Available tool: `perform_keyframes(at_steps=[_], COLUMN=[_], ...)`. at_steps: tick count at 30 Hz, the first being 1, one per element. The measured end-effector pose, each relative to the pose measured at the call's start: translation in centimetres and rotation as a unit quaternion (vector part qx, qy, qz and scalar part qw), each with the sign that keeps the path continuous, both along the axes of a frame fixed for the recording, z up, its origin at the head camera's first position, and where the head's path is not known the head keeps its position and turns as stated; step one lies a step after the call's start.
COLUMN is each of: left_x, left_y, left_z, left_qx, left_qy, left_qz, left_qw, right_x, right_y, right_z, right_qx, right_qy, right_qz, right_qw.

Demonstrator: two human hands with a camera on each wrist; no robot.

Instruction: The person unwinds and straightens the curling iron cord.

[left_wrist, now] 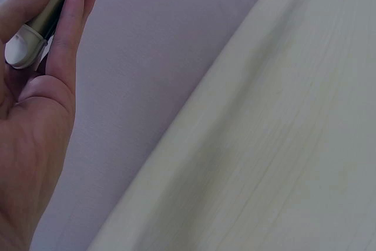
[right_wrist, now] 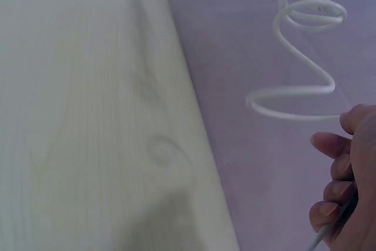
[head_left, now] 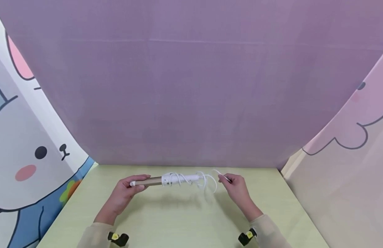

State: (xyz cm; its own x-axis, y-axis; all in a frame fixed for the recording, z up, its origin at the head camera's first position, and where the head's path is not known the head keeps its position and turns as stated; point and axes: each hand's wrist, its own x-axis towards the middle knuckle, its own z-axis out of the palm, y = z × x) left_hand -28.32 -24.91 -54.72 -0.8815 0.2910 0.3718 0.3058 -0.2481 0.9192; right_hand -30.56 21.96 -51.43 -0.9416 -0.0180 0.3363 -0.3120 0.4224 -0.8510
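A curling iron with a gold barrel [head_left: 152, 181] and a white handle [head_left: 192, 178] is held level above the table. My left hand [head_left: 123, 193] grips it at the white-tipped barrel end, thumb on one side and fingers on the other. A white cord [right_wrist: 294, 91] winds in loose loops about the handle and trails off its end. Part of that cord is pinched by my right hand [head_left: 237, 187], whose other fingers curl around more of it. In the right wrist view something dark shows partly hidden inside the palm; I cannot tell what it is.
Below both hands lies a pale wood-grain table [head_left: 179, 220]. A purple cloth backdrop [head_left: 191, 86] rises at its far edge. Cartoon-printed panels stand on the left [head_left: 55, 186] and the right [head_left: 343, 179]. Each wrist wears a small black camera.
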Motion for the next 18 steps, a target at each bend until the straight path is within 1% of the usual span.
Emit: perform_keyframes(at_steps=[2,6,11,15,18], left_x=[0.0,0.0,0.0,0.0,0.0], left_y=[-0.1,-0.2,-0.4,-0.5,-0.5], left_z=[0.1,0.2,0.1,0.1,0.2], left_qx=[0.008,0.018,0.02,0.02,0.02], left_qy=[0.007,0.009,0.01,0.015,0.017], left_qz=[-0.007,-0.008,-0.011,-0.011,-0.013], left_qw=[0.9999,0.9998,0.9997,0.9996,0.9996], right_x=[0.0,0.0,0.0,-0.2,-0.4], right_y=[0.2,0.6,1.1,1.6,2.1], right_z=[-0.2,-0.8,-1.4,-1.9,-2.4], right_qx=[0.007,0.023,0.043,0.081,0.12], right_qy=[-0.008,-0.025,-0.038,-0.027,-0.012], right_qz=[-0.007,-0.016,-0.015,-0.012,-0.002], right_qw=[1.0,0.999,0.998,0.996,0.993])
